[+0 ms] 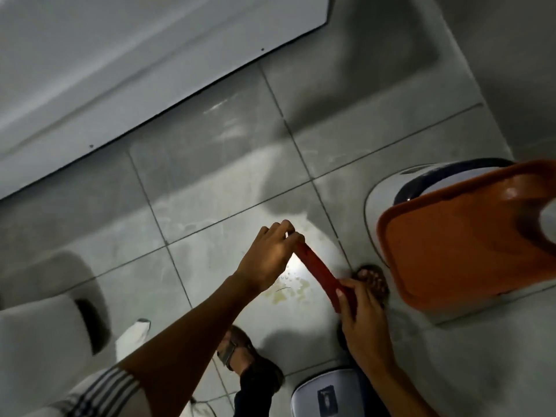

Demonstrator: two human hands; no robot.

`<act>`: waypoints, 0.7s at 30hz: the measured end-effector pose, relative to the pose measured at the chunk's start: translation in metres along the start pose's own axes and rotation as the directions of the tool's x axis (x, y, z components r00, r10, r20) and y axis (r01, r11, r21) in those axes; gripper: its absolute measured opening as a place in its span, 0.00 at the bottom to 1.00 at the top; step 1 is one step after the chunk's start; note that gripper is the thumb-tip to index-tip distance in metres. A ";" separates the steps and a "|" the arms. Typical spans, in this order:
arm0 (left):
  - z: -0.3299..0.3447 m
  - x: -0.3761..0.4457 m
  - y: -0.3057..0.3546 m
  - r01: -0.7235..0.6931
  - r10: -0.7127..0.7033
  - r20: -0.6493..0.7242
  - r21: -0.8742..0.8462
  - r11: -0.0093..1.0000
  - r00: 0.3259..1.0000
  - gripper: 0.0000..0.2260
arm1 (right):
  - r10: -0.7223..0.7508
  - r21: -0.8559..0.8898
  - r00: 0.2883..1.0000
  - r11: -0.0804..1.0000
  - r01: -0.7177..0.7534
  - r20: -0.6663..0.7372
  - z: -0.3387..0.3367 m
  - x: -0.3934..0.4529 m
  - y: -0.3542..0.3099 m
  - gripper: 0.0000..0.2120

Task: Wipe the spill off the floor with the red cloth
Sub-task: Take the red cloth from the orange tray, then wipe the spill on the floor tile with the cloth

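- Grey tiled floor: yellowish spill at frame ctr.
- Red cloth stretched above spill.
- Left hand fingers pinch upper end; right hand fingers pinch lower end.

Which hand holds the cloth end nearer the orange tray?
The right hand, gripping the red cloth beside the orange tray; the left hand holds the far end.

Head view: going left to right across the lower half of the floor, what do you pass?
White roll → left hand → yellowish spill → red cloth → right hand → orange tray.
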State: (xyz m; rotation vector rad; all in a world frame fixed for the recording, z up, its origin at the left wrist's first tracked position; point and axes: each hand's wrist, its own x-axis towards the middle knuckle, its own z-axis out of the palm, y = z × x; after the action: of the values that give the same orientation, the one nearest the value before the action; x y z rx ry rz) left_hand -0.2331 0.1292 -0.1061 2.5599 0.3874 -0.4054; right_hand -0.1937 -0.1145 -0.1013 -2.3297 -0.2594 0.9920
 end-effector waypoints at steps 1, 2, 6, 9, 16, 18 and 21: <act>0.013 -0.005 -0.012 0.027 -0.027 -0.005 -0.036 0.999 1.000 0.19 | 0.008 -0.009 1.000 1.000 -0.008 0.006 0.018 0.004 0.004 0.12; 0.027 -0.008 -0.022 0.048 -0.049 0.000 -0.065 0.997 0.999 0.18 | 0.017 -0.016 1.000 1.000 -0.016 0.007 0.034 0.009 0.010 0.12; 0.091 -0.009 -0.054 0.113 -0.111 0.021 -0.162 0.980 0.994 0.14 | -0.058 -0.065 0.996 0.996 0.054 -0.074 0.088 0.020 0.048 0.09; 0.141 -0.011 -0.073 0.095 -0.099 -0.011 -0.194 0.976 0.995 0.15 | -0.089 -0.085 0.990 0.993 0.079 -0.114 0.125 0.024 0.087 0.11; 0.248 -0.067 -0.169 0.301 -0.306 -0.044 -0.092 0.949 0.951 0.21 | -0.175 -0.284 0.944 0.924 0.256 0.280 0.218 0.041 0.165 0.23; 0.269 -0.093 -0.200 0.389 -0.396 -0.109 -0.079 0.918 0.912 0.22 | -0.278 -0.350 0.930 0.869 0.351 0.242 0.238 0.054 0.181 0.27; 0.303 -0.128 -0.230 0.456 -0.465 -0.170 -0.095 0.885 0.869 0.27 | -0.454 -0.445 0.847 0.720 0.532 0.277 0.261 0.088 0.196 0.32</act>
State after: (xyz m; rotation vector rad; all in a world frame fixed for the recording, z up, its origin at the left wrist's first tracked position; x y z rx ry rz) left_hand -0.4934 0.1343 -0.4120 2.4434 1.0795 -0.3113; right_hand -0.3260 -0.1236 -0.4122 -2.4122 -1.2836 0.8846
